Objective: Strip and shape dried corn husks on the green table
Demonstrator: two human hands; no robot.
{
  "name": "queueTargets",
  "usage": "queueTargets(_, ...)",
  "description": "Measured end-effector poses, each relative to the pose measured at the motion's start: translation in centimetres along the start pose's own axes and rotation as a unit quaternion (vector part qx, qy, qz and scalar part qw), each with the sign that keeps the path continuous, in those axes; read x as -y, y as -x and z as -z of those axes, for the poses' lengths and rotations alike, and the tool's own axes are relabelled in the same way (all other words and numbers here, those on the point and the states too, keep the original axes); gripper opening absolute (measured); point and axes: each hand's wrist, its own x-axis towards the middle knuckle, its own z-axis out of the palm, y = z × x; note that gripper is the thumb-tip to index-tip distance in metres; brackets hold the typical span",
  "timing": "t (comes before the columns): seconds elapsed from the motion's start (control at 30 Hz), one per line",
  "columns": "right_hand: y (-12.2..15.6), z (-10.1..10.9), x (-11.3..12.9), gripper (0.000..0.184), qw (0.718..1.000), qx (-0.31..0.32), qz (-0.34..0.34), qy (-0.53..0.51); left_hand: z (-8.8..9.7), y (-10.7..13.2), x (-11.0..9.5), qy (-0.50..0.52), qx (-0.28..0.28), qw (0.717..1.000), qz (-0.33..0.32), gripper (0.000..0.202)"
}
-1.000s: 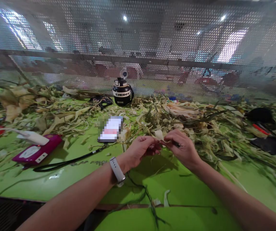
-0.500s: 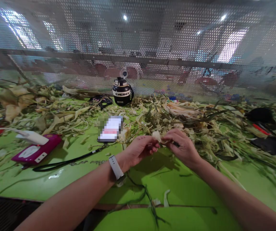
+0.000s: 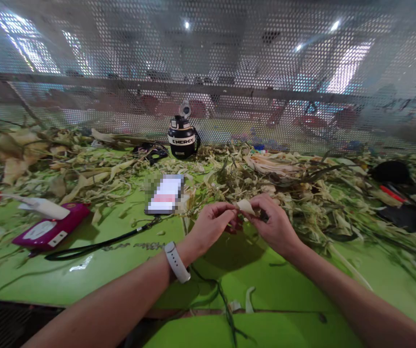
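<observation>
A pale, curled strip of dried husk [image 3: 246, 207] is pinched between both hands above the green table [image 3: 291, 285]. My left hand [image 3: 213, 227], with a white watch band [image 3: 176, 262] at the wrist, grips its left end between thumb and fingers. My right hand [image 3: 271, 223] is closed on its right side. Part of the strip is hidden behind the fingers. Just beyond the hands lies a loose heap of dried leaf and husk scraps [image 3: 230, 181]. Dark green strands [image 3: 224, 299] trail below my left wrist.
A phone [image 3: 165, 194] with a black strap [image 3: 99, 242] lies left of the hands, beside a purple power adapter [image 3: 52, 227] with a white plug. A black bottle [image 3: 181, 140] stands before the perforated metal screen [image 3: 222, 58]. A red-handled tool [image 3: 393, 193] lies right.
Both wrists have turned, and the pale strip now tilts to the right, with more of it showing over my right fingers. My left fingers have closed in further.
</observation>
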Motion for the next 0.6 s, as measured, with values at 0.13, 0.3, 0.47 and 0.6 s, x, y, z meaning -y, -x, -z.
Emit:
queueTargets(0.13,0.17,0.01,0.24,0.0,1.0,0.001,-0.024,0.011,0.01,-0.03,-0.2,-0.013,-0.01,1.0,-0.01,0.012)
queueTargets(0.3,0.25,-0.09,0.22,0.013,0.997,-0.007,-0.072,0.009,-0.12,0.02,-0.04,-0.015,-0.01,1.0,-0.003,0.013)
queueTargets(0.47,0.35,-0.34,-0.22,0.014,0.992,0.009,-0.113,-0.062,-0.19,-0.05,0.05,0.004,0.01,1.0,-0.002,0.017)
queueTargets(0.6,0.46,-0.45,-0.57,0.024,0.988,-0.022,-0.128,-0.084,-0.1,-0.24,0.19,0.015,0.017,1.0,0.013,0.015)
